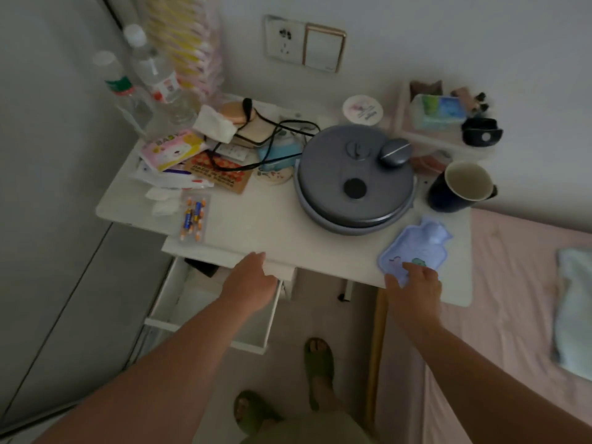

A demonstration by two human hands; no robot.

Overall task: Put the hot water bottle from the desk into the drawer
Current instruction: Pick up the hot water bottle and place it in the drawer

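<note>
My right hand (pixel 415 285) rests on the near end of the hot water bottle (pixel 416 248), fingers spread flat over its printed face and thumb at the desk's front edge; I am touching it, though I cannot tell whether I have a real grip on it yet. The bottle is pale lilac and lies flat on the white desk (pixel 256 225) at about four o'clock from the big grey round pot (pixel 355 177), neck pointing away from me toward the dark mug (pixel 461 187) at two o'clock. My left hand (pixel 253 283) sits at the desk's front edge, fingers curled under it, directly above the drawer (pixel 179 302); what they close on is hidden. The drawer stands pulled out below the desk at seven o'clock from the pot, white inside, with something dark at its back. A pack of batteries (pixel 193 219) lies at nine o'clock from the pot, near the desk's front edge.
</note>
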